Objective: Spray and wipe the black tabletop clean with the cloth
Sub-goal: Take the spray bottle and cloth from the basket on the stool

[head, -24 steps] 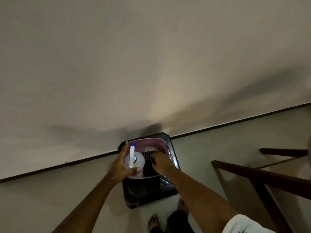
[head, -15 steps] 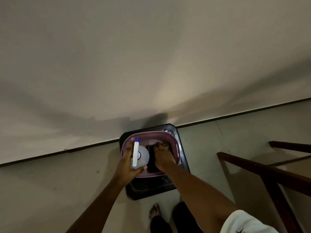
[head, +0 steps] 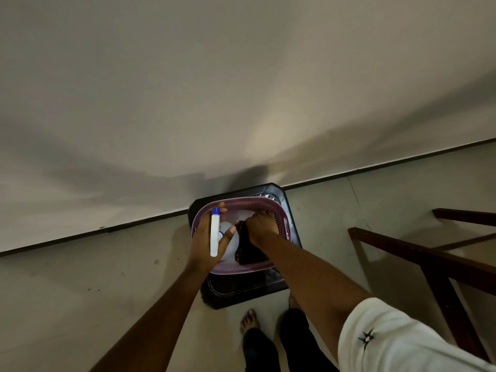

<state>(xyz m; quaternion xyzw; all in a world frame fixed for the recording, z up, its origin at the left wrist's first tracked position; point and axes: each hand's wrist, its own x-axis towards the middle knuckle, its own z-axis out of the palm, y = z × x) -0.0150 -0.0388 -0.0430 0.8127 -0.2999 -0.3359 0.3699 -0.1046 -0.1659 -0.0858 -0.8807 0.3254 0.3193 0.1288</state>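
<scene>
A small black table stands against the wall, with a purple plastic basket on top of it. My left hand grips a white spray bottle with a blue nozzle, held inside the basket's left half. My right hand reaches into the basket and grips a dark cloth that lies bunched in its right half. Most of the tabletop is hidden under the basket.
A pale wall rises right behind the table, with a dark skirting line along the floor. A dark wooden frame stands on the tiled floor at the right. My bare feet are just in front of the table.
The view has drawn nearer to the table. My left hand has lifted the bottle a little, and my right hand has closed on the cloth in the basket.
</scene>
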